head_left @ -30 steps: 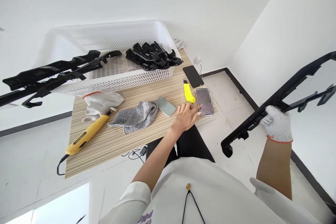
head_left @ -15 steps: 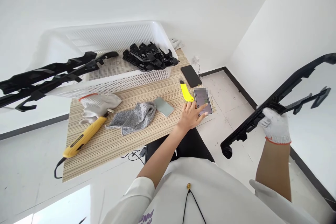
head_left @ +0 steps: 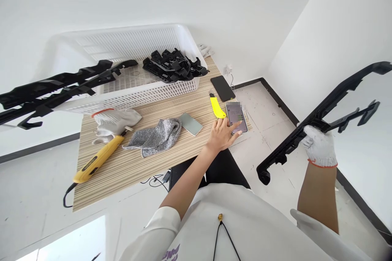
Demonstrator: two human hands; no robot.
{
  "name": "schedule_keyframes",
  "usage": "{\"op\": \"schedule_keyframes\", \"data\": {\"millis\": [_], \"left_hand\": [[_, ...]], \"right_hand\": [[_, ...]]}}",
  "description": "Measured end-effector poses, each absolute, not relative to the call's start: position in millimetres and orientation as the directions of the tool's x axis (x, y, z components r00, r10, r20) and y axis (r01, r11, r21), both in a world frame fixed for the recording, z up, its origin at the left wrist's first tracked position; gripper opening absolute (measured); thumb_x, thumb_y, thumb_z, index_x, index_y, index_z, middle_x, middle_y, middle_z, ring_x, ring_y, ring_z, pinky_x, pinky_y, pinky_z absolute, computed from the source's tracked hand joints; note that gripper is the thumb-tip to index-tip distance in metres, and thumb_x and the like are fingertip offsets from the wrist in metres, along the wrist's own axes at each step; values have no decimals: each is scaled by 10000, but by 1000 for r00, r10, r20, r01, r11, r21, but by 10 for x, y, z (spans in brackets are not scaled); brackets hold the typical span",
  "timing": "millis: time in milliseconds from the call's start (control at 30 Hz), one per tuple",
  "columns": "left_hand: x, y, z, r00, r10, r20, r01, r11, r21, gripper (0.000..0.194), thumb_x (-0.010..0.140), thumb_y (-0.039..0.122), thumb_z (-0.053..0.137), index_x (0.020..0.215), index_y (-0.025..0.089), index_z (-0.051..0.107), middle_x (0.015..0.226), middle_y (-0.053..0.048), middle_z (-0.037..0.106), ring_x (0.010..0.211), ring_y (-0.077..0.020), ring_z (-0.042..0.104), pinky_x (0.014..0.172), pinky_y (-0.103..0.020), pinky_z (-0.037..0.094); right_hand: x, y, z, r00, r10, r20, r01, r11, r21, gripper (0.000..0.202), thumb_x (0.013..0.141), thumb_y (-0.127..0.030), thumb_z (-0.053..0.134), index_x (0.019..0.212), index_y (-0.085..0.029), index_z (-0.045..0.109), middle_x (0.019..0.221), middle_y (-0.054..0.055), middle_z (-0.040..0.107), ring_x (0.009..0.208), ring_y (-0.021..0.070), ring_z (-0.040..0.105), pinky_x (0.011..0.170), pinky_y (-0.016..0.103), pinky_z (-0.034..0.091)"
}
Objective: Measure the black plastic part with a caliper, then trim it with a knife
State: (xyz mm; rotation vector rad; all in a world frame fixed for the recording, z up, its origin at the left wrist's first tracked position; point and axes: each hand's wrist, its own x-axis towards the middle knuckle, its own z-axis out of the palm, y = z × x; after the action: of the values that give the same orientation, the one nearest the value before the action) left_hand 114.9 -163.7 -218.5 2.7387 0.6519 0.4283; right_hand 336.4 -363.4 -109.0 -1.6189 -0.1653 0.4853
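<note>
My left hand (head_left: 221, 133) is bare and lies at the right end of the table with its fingers spread. Its fingers reach over the lower part of a lit smartphone (head_left: 235, 115); nothing is gripped. A bright yellow knife-shaped handle (head_left: 217, 107) lies just beyond the fingertips. Off the table to the right, my right hand (head_left: 320, 144), in a white knit glove with an orange cuff, is closed around a long black plastic trim part (head_left: 294, 138). The part slants up to the right, and a thin side arm branches from it. The glove hides its gripped section.
A white slatted basket (head_left: 147, 91) holds black plastic parts (head_left: 174, 65); longer ones (head_left: 61, 85) stick out leftward. On the table (head_left: 122, 179) lie a dark phone (head_left: 223, 88), a grey-green card (head_left: 191, 124), a grey cloth (head_left: 159, 136), a white glove (head_left: 114, 121) and a yellow corded tool (head_left: 99, 159).
My right hand has shifted slightly left with the black trim part. My left hand stays over the smartphone, and the table items have not moved.
</note>
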Motion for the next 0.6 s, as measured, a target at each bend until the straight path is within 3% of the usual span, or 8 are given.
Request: {"op": "schedule_keyframes", "data": {"millis": [133,267,467,600], "left_hand": [[1158,-1635,-2203,843,488,228,403,-852,334,727,1032,683,216,1586,284,464,1083,-131,591,969,-288,494,866,-402,370],[1151,-1635,-2221,832,505,228,422,-844,331,828,1020,705,183,1635,180,364,1133,-161,605,976,-298,491,864,-407,372],[1137,-1655,-2192,847,478,232,392,-857,335,654,1039,655,264,1551,333,513,1076,-126,579,945,-282,490,848,-396,366],[1153,-1660,-2193,842,495,214,407,-843,352,616,1034,646,327,1483,323,598,1070,-130,572,964,-287,498,852,-394,378]], "right_hand": [[3443,-3660,-1192,909,377,-178,-159,-83,-984,447,515,-174,693,568,-244,255,525,-78,184,404,73,144,409,250,122],[3434,-3679,-1190,902,383,-199,-174,-99,-980,408,499,-159,688,555,-248,293,510,-71,218,395,80,172,383,242,152],[3333,-3632,-1099,887,405,-223,-169,-165,-972,458,494,-230,702,557,-243,249,508,-70,190,403,69,157,399,274,150],[3280,-3590,-1045,873,430,-230,-129,-250,-959,522,554,-395,717,584,-238,220,518,-56,198,405,78,175,409,316,172]]}}
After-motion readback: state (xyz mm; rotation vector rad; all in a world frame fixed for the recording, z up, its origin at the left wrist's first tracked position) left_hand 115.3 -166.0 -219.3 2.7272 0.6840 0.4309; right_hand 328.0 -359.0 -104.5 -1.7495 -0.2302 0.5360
